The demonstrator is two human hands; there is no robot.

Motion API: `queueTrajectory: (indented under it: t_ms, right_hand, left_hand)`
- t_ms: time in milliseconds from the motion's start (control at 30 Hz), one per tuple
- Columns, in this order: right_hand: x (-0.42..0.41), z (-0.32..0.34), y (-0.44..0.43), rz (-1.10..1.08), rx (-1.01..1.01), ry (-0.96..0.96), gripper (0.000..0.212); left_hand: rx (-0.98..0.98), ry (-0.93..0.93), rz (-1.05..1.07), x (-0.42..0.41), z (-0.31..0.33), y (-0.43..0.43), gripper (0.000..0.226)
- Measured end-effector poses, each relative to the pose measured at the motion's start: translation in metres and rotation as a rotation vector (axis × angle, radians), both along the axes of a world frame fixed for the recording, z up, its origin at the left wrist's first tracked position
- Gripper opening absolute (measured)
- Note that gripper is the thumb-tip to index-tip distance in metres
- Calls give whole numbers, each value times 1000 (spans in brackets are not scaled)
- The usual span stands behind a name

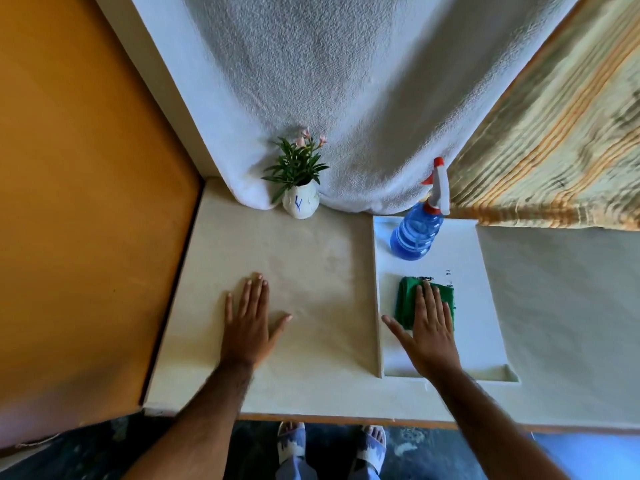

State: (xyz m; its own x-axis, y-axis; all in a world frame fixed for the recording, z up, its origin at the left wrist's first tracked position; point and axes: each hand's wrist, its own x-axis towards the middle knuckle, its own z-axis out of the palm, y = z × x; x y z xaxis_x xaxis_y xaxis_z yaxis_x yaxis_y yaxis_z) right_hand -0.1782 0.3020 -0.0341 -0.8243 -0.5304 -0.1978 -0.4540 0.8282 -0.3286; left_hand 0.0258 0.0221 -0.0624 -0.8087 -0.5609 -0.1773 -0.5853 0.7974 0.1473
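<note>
Green cloth (406, 300) is located on the white board (467, 268), in its left-middle area, folded into a rough square. It is partly covered by the right hand (431, 336). Fingers are laid straight and flat on top, and the thumb is splayed toward the board's left edge. The cloth is pressed, not pinched or gripped.

Small dark marks (448, 272) are seen on the board just past the cloth's far edge. A blue spray bottle (417, 233) with a white-and-red trigger head is stood upright at the board's far-left corner, apart from the cloth. A shallow recessed ledge (491, 373) is seen along the board's near edge.

Left hand (247, 323) is laid palm-down on the bare worktop (311, 265), left of the board and well apart from it. Its fingers are extended, the thumb is spread toward the board, and nothing is held.

A white vase (300, 202) with a blue mark is placed left of the board's far corner, against a hanging white towel (329, 81). A green plant (298, 164) with pink flowers is held in it. A striped curtain (554, 133) is hung behind the board's far-right side. An orange panel (86, 202) is seen far left of the board, past the worktop's edge. Sandalled feet (292, 441) are seen on the dark floor, nearer than the board's near edge.
</note>
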Motion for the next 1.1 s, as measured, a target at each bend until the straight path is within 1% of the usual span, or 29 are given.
queueTrajectory:
  t_ms: [100, 200, 233, 300, 367, 433, 500, 567, 633, 667, 767, 833, 900, 933, 1000, 1100]
  right_hand:
    - [-25, 24, -18, -160, -259, 10, 106]
    - [-73, 54, -47, -311, -550, 6, 106]
    - [-89, 63, -56, -321, -647, -3, 108]
    - [-116, 77, -74, -288, -777, -31, 111]
    - [-136, 84, -87, -191, -826, -63, 105]
    - [-151, 85, -94, -134, -836, -103, 94]
    - [-157, 82, -100, -161, -884, -182, 70]
    - [-159, 77, -103, -208, -935, -192, 45]
    - [-158, 73, -107, -248, -968, -148, 30]
    - [-158, 72, -109, -273, -986, -135, 26]
    - [-158, 77, -117, -336, -987, -113, 23]
    - [-156, 87, -121, -323, -971, -112, 21]
    - [-150, 99, -130, -282, -964, -158, 22]
    - [-144, 105, -136, -259, -933, -185, 21]
    - [-127, 110, -153, -196, -790, -258, 19]
    - [-87, 102, -179, -119, -563, -466, 21]
  left_hand:
    - [5, 34, 3, 0, -8, -3, 92]
    - [-3, 30, -4, -1, -14, -2, 92]
    - [-11, 29, -5, 0, -14, -2, 92]
    - [-23, 28, -1, 1, -16, -3, 93]
    - [-29, 31, -2, 2, -18, -3, 93]
    - [-36, 48, -3, 2, -21, -3, 93]
    - [-41, 57, 2, 2, -23, -3, 92]
    - [-47, 58, -2, 3, -24, -3, 92]
    - [-47, 65, -1, 3, -26, -5, 92]
    - [-49, 70, -1, 3, -27, -4, 92]
    - [-58, 68, -1, 5, -31, -5, 92]
    - [-61, 68, -3, 5, -33, -6, 93]
    - [-61, 73, 3, 3, -33, -8, 92]
    - [-58, 74, 5, 3, -33, -8, 92]
    - [-60, 75, 6, 4, -34, -7, 92]
    - [-69, 96, 4, 6, -34, -7, 91]
